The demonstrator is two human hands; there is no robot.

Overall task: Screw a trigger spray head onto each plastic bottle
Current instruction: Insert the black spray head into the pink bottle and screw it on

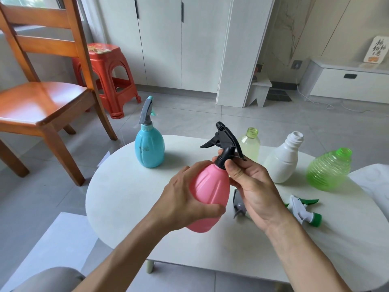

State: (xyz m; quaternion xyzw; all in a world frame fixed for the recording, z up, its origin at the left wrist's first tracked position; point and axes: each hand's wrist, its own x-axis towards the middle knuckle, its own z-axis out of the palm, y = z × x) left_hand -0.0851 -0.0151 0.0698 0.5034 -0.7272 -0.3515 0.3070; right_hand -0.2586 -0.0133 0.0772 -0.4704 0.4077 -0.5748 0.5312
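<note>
My left hand point(185, 201) grips the body of a pink bottle point(210, 186), held tilted above the white table point(126, 197). A black trigger spray head point(226, 142) sits on its neck, and the fingers of my right hand point(252, 186) pinch the head's collar. At the table's far left stands a blue bottle point(149, 146) with a grey spray head point(146, 112) on it. Three open bottles stand at the back: pale yellow-green point(250, 144), white point(284, 161) and ribbed bright green point(328, 169). Loose heads lie on the table: a grey one point(239, 204), partly hidden by my right hand, and a white-and-green one point(303, 209).
A wooden chair point(42, 98) and a red plastic stool point(107, 76) stand on the tiled floor to the left. White cabinets line the back wall. A white cloth or paper point(372, 182) lies at the table's right edge.
</note>
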